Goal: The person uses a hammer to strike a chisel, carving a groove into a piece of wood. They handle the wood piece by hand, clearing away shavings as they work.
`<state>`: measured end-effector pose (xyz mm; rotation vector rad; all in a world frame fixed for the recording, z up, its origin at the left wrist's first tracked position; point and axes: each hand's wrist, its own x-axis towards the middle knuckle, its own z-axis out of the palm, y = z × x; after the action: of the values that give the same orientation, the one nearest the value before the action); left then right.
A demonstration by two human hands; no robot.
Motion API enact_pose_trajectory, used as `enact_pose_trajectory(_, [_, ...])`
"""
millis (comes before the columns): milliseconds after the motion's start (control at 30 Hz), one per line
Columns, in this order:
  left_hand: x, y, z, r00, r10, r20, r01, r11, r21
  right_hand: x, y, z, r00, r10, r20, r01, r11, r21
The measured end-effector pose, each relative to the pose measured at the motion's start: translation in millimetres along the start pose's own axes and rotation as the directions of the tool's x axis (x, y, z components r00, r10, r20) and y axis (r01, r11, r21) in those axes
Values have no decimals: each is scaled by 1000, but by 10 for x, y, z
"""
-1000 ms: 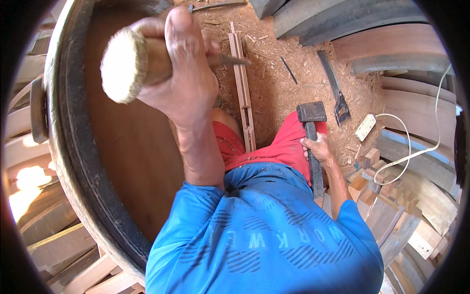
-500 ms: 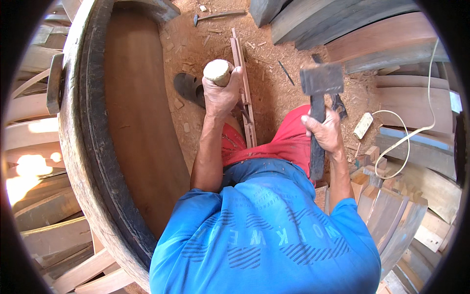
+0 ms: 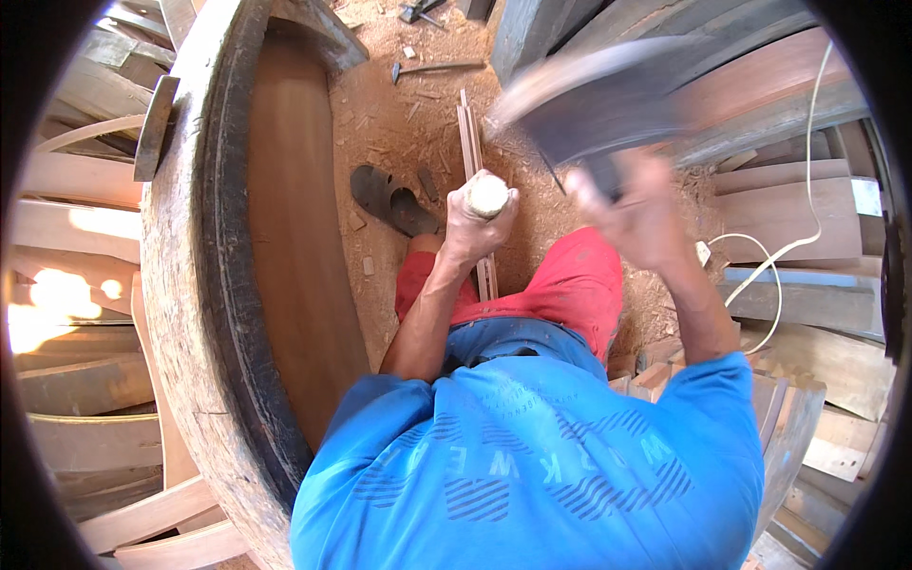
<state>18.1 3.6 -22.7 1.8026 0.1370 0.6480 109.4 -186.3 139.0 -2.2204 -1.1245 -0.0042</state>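
Observation:
My left hand (image 3: 467,236) is closed around a chisel (image 3: 487,195), its round pale wooden end facing up. The chisel stands over a long narrow grooved wooden strip (image 3: 470,142) that runs away from between my legs; its blade is hidden under the hand. My right hand (image 3: 638,211), smeared by motion, grips the handle of a mallet (image 3: 594,119). The mallet's dark head is a wide blur, raised to the right of the chisel and apart from it.
A large curved timber (image 3: 190,313) with a brown panel (image 3: 294,218) stands along my left. A hammer-like tool (image 3: 437,68) lies on the shavings-covered floor ahead. Stacked boards (image 3: 788,218) and a white cable (image 3: 812,233) are on the right. My left foot wears a dark sandal (image 3: 389,199).
The mallet has swung from upright to a blurred sideways sweep, its head nearer the chisel side. My left hand with the chisel has shifted right and nearer to me, across the strip.

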Motion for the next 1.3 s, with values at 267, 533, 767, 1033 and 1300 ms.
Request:
enact_pose_trajectory(267, [-217,62,-147,977,-120,175,150,974,-168,-121,-257,-297,967,17,-256,41,974,221])
enact_pose_trajectory(533, [-251,113,-136,982,-87,168,116,979,-169,185,-539,-633,702,-103,-705,542,719,435])
enact_pose_trajectory(767, [-326,185,-73,993,-40,107,50,995,-91,-598,303,64,941,260,217,-257,965,-43])
enact_pose_trajectory(1033, [586,-336,118,918,-385,-91,391,918,66,-1460,435,962,915,403,-28,-254,629,735])
enact_pose_trajectory(1300, [-972,208,-7,954,195,226,-184,981,-68,-1667,621,961,875,483,24,-293,491,820])
